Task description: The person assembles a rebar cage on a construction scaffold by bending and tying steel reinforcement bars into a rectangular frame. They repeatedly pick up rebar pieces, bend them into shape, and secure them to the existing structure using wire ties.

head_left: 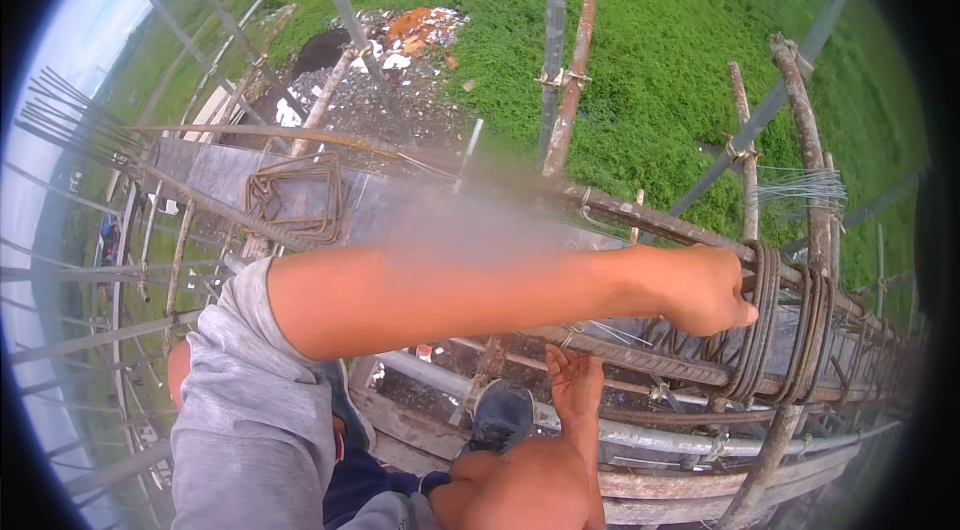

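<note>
My left arm, in a grey sleeve, stretches across the view to the right. At its end my left hand [712, 292] is closed at a bundle of rusty rebar stirrups [762, 325], its fingers against the nearest ones. These stirrups hang around long ribbed rebars; a second bundle of stirrups [808, 335] hangs just beyond. Lower down, my right hand [576, 382] is raised under the near long rebar [650, 362], fingers apart and tips close to a bit of tie wire [572, 338]. Whether those fingertips touch the bar I cannot tell.
Stacked square stirrups [295, 198] lie on a grey panel at the left. Scaffold poles [555, 40] stand around, with tie wires [800, 188] hung at right. My shoe [500, 417] rests among pipes and planks [700, 483]. Green ground and a rubble heap [400, 60] lie below.
</note>
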Action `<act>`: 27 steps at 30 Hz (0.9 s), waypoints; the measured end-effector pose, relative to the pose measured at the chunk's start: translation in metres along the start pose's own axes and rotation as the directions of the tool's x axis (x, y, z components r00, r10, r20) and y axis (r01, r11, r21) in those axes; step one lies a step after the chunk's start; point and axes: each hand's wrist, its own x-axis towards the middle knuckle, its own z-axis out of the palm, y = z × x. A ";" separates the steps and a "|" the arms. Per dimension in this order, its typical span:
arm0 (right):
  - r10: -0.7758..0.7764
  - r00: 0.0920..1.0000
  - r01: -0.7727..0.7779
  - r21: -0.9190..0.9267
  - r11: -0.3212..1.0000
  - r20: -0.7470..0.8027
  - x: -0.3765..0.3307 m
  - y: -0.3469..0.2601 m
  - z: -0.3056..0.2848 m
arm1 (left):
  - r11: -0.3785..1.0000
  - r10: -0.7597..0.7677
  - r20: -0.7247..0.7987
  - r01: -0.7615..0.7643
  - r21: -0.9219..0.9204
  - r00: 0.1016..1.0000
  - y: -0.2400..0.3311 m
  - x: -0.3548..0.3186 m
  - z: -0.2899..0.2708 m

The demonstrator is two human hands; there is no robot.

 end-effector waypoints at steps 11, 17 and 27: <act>0.615 0.386 0.555 -0.705 0.441 0.688 -0.102 -0.091 0.239 | 0.772 -0.632 -0.302 0.612 -0.170 0.714 -0.132 -0.514 -0.145; 0.386 0.691 0.715 -0.655 -0.242 0.612 -0.132 -0.035 0.373 | 0.477 -0.534 -0.843 0.800 -0.365 -0.066 -0.507 -0.616 -0.038; 0.810 0.494 0.841 -0.408 -0.354 0.315 -0.034 0.212 0.380 | 0.483 -0.541 -0.766 0.617 -0.622 -0.348 -0.630 -0.594 -0.063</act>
